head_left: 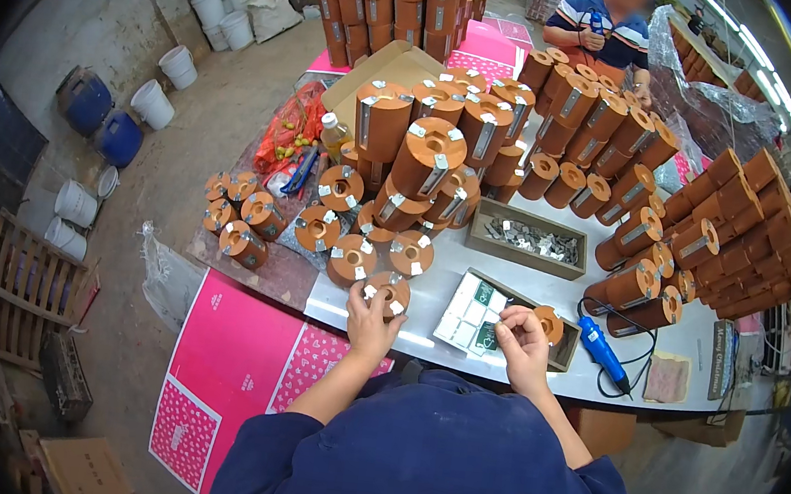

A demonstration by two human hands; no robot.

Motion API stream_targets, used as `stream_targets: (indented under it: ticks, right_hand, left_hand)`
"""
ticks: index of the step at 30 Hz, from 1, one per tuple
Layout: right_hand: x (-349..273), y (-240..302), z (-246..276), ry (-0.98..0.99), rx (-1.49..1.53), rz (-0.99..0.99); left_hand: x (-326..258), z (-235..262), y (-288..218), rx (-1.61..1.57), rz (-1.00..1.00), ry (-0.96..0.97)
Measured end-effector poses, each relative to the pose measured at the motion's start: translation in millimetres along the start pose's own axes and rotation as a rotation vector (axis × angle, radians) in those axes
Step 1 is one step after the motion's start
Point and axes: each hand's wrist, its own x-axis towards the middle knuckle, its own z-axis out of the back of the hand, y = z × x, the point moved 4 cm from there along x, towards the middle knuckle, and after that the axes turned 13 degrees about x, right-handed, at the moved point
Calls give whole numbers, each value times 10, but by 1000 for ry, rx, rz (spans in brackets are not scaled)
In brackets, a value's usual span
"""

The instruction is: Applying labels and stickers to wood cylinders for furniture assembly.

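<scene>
My left hand is closed around a short orange-brown cylinder with a round hole in its top and small white pieces on it. At the right edge of a sheet of white labels, some spots of it dark green, my right hand has its thumb and index finger pinched together. What they hold, if anything, is too small to make out. Just beyond that hand, another brown round piece lies in an open wooden box. More cylinders with white pieces on top stand beyond my left hand.
A wooden tray holds small metal pieces. At right, a blue corded power tool lies near a folded cloth. Stacked cylinders crowd the table's far side. A co-worker stands beyond them. Pink printed cardboard is at left.
</scene>
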Motion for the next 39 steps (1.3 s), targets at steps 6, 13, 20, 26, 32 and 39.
stream_targets:
  ticks: [6, 13, 20, 26, 32, 39]
  right_hand:
    - [-11, -29, 174, -30, -92, 39]
    - [-61, 90, 194, -66, 11, 74]
    - [-93, 176, 334, -104, -28, 127]
    - [89, 386, 216, -66, -24, 125]
    - [384, 840, -204, 128, 191, 86]
    - [490, 777, -951, 426, 185, -161]
  left_hand:
    - [765, 734, -416, -226, -294, -353]
    - [1886, 916, -704, -195, -100, -142]
    - [1993, 737, -736, -322, -172, -107]
    - [1808, 893, -672, -756, -184, -44]
    - [1008, 1074, -813, -1913, 66, 602]
    - [436, 1087, -660, -1727, 202, 465]
